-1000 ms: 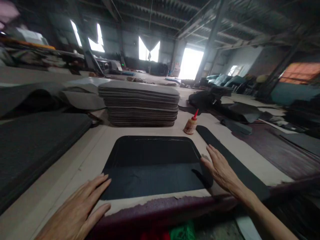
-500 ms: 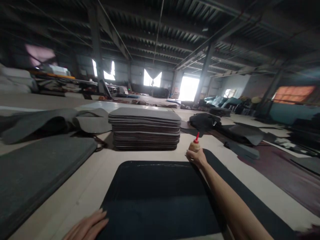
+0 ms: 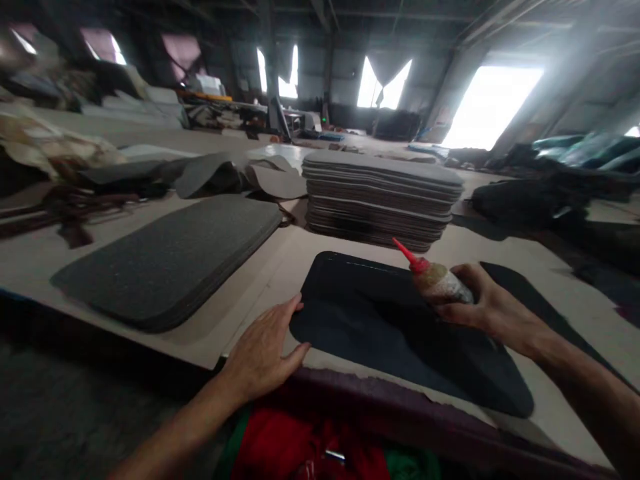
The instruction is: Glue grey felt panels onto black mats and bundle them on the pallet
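A black rounded rectangular mat point(image 3: 360, 313) lies flat on the table in front of me, with a thin line of shiny marks along its far edge. My right hand point(image 3: 475, 300) grips a squeeze bottle point(image 3: 440, 281) with a red pointed nozzle, held tilted above the mat with the tip to the upper left. At the mat's left edge rests my left hand point(image 3: 267, 343), thumb and fingers apart, fingertips touching or close to the edge. Another black mat point(image 3: 520, 283) lies partly hidden behind my right hand and forearm.
A tall stack of grey mats point(image 3: 380, 197) stands just beyond the black one. To the left lies a lower pile of dark grey mats point(image 3: 175, 257). Curled grey sheets point(image 3: 220, 173) and a dark heap point(image 3: 525, 200) sit farther back. The table's front edge point(image 3: 380, 387) runs close to my body.
The view has turned left and down. The bottle has come from upright near the mat's far right corner to tilted above the mat. My left hand now shows fully at the left edge.
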`<state>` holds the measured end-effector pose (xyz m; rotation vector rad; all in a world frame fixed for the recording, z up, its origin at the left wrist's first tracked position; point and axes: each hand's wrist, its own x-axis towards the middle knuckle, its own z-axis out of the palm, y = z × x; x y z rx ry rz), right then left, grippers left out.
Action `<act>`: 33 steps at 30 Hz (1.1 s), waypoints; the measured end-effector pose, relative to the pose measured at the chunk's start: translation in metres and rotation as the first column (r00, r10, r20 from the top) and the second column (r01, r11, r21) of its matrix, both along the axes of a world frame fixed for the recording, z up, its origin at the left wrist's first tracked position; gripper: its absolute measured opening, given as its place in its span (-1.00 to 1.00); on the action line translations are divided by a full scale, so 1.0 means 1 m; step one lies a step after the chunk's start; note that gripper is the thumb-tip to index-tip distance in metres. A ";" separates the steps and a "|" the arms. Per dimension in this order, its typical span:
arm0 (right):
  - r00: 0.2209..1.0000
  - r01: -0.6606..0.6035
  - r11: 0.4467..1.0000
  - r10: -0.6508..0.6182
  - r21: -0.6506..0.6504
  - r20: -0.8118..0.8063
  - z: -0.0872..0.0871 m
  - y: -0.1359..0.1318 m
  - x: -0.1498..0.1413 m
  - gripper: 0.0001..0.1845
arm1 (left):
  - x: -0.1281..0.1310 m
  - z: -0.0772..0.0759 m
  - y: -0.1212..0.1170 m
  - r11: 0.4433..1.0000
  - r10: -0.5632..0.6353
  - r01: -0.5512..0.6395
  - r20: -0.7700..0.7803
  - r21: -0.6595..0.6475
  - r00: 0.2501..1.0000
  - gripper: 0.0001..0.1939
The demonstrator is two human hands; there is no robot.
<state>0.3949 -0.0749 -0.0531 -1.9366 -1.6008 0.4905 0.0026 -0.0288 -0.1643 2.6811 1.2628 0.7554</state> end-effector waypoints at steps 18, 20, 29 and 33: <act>0.897 -0.429 0.898 0.410 0.098 0.164 -0.009 0.009 -0.129 -0.66 | -0.001 -0.005 0.002 0.987 0.064 -0.045 0.124 -0.151 0.990 -0.10; 0.879 -0.455 0.888 0.435 0.070 0.196 -0.006 0.013 -0.134 -0.68 | 0.000 -0.004 0.002 0.987 0.067 -0.048 0.121 -0.156 0.990 -0.10; 0.843 -0.478 0.878 0.469 -0.036 0.264 0.024 0.019 -0.137 -0.77 | 0.001 -0.004 0.002 0.990 0.060 -0.044 0.111 -0.137 0.992 -0.12; 0.827 -0.494 0.869 0.476 -0.018 0.297 0.025 0.023 -0.148 -0.74 | 0.001 -0.003 0.003 0.990 0.058 -0.042 0.112 -0.136 0.992 -0.14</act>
